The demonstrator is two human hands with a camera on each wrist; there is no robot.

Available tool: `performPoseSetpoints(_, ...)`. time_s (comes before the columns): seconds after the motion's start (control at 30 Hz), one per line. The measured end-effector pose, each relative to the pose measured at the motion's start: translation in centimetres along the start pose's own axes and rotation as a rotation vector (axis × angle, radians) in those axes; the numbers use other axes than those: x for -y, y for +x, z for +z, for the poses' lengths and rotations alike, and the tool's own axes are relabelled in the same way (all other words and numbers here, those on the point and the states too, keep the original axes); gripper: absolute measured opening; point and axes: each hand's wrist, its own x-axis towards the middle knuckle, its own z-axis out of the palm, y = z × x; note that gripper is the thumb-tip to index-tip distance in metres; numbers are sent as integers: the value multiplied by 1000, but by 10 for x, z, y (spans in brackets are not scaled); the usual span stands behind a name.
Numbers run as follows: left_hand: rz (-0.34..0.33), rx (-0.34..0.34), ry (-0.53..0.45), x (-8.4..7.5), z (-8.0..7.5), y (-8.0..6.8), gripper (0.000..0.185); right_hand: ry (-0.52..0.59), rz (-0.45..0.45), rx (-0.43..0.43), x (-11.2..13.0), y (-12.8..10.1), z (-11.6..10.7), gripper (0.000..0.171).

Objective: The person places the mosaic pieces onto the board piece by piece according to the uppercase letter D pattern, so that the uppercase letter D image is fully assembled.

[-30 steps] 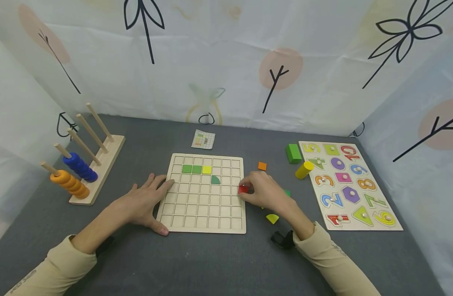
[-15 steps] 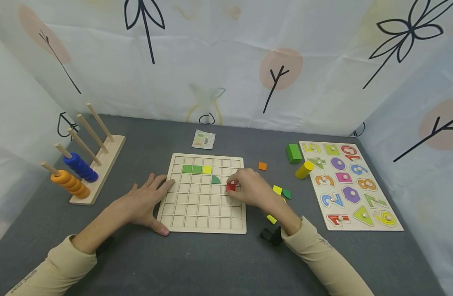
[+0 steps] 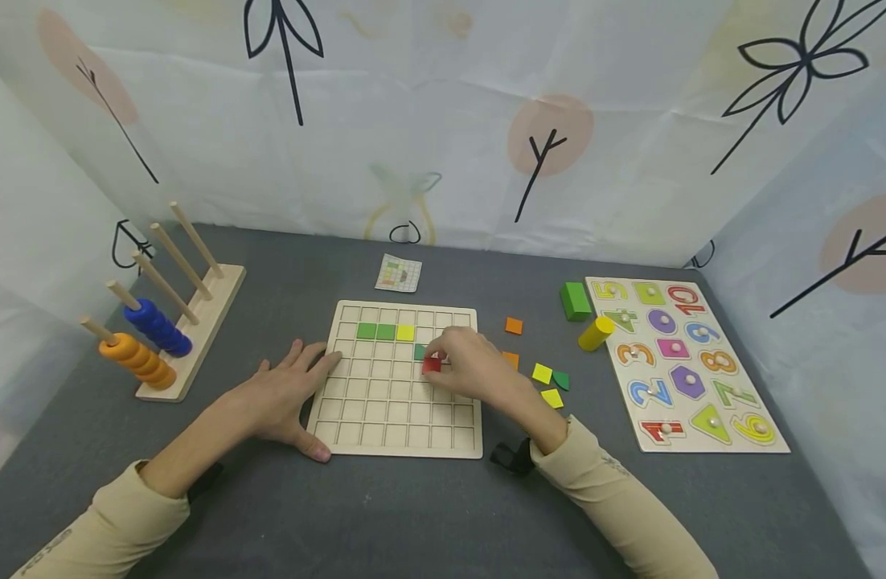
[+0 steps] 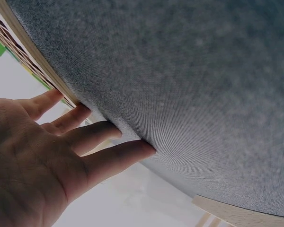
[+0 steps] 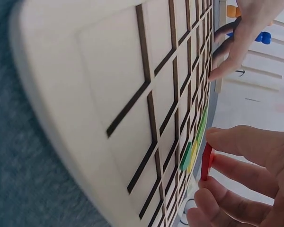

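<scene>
Right hand [image 3: 472, 371] fingers [image 5: 246, 146] pinch a red tile [image 3: 432, 364] by its edges, thumb under, forefinger on top. In the right wrist view the tile [image 5: 207, 162] stands on edge, clear of the grid board [image 3: 356, 438], not seated. Head view puts it over the cells just below the dark green quarter-round piece [image 3: 419, 351], mid-board.

Left hand [image 3: 287, 396] lies flat, fingers [image 4: 111, 158] spread and straight, tips against the board's left edge; palm on the grey tabletop [image 3: 414, 515]. It holds nothing, just braces the board.

To do this step well, my read: level the tile before lowering, line its corners up with the cell lines, drop one edge in first, then press flat. Keep the left hand bracing so the board doesn't slide. Mind the green piece next door; a knock would unseat it.

Already seated: two green tiles [image 3: 375, 330] and one yellow tile [image 3: 405, 332] in the second row.

Versus a second ago: the right hand has carried the red tile leftward from the board's right edge to mid-board. Loose yellow and green pieces [image 3: 551, 384] right of the board, then hidden by the hand, now show. Left hand unmoved.
</scene>
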Motion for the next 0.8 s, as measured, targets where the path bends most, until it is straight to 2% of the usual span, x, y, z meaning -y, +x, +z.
performPoseSetpoints(0.2, 11, -4, 0, 1, 0, 0, 142, 15, -43, -1, 4, 6, 5, 7)
performPoseSetpoints(0.5, 2, -1, 3, 1, 1, 0, 143, 7, -29, 19, 5, 11, 10, 10)
performPoseSetpoints(0.8, -1, -4, 0, 1, 1, 0, 143, -23, -38, 30, 5, 11, 11, 3)
